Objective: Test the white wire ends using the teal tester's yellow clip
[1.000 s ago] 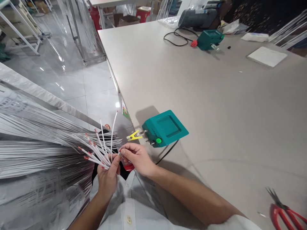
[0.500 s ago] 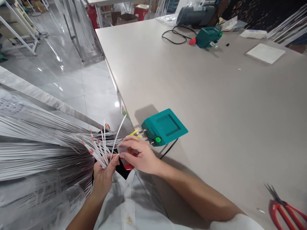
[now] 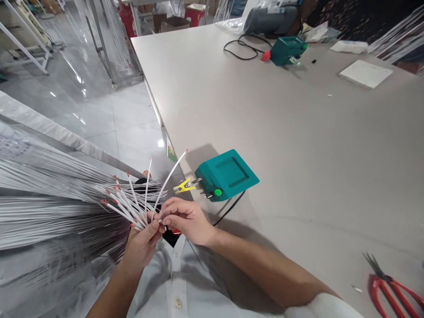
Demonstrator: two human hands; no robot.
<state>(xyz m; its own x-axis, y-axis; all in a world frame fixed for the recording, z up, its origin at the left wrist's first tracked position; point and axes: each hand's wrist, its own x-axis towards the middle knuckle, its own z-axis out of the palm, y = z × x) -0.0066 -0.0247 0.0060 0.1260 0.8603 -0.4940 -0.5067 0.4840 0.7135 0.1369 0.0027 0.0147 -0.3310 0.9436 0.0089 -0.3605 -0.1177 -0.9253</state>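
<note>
My left hand [image 3: 141, 242] is closed around a fan of white wires [image 3: 130, 204] whose tips are red. Right beside it, my right hand [image 3: 187, 219] is closed, with thumb and forefinger pinching the end of a white wire at the left thumb. One wire stands up above the hands and leans right towards the table edge. Just beyond my right hand sits a teal tester box [image 3: 228, 174] with a green button. A yellow clip [image 3: 184, 186] is fixed on a metal post at its left side.
Long bundles of white wires [image 3: 49, 194] hang on a rack at the left. On the grey table [image 3: 298, 145] lie red-handled scissors [image 3: 389, 287] at the near right, a white flat pad [image 3: 366, 73], a second teal box [image 3: 287, 51] and a grey motor [image 3: 270, 20].
My right hand has shifted slightly left and down against the left hand, uncovering the yellow clip. The wires have fanned out, and the tall one leans further right.
</note>
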